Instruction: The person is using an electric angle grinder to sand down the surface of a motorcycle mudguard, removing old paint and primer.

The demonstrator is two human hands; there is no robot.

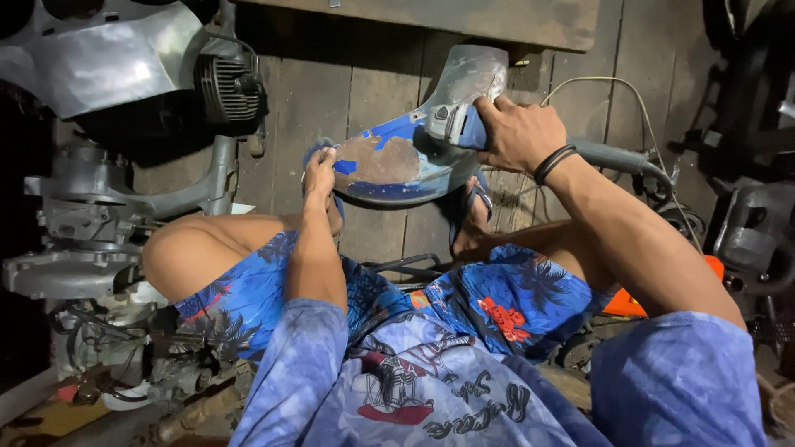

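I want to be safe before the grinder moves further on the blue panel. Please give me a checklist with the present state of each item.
1. Right hand grips the angle grinder body: ok.
2. Left hand steadies the blue panel at its left edge: ok.
3. Left fingers are apart from the grinder head: ok.
4. Panel is clamped: not ok, only the hand and the foot in a sandal steady it.
5. Cable lies clear of the grinder head: ok, it loops behind the wrist.
6. Gloves are worn: not ok, both hands are bare.

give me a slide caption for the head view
Seated person's left hand steadies a blue panel while the right hand grips an angle grinder on it.
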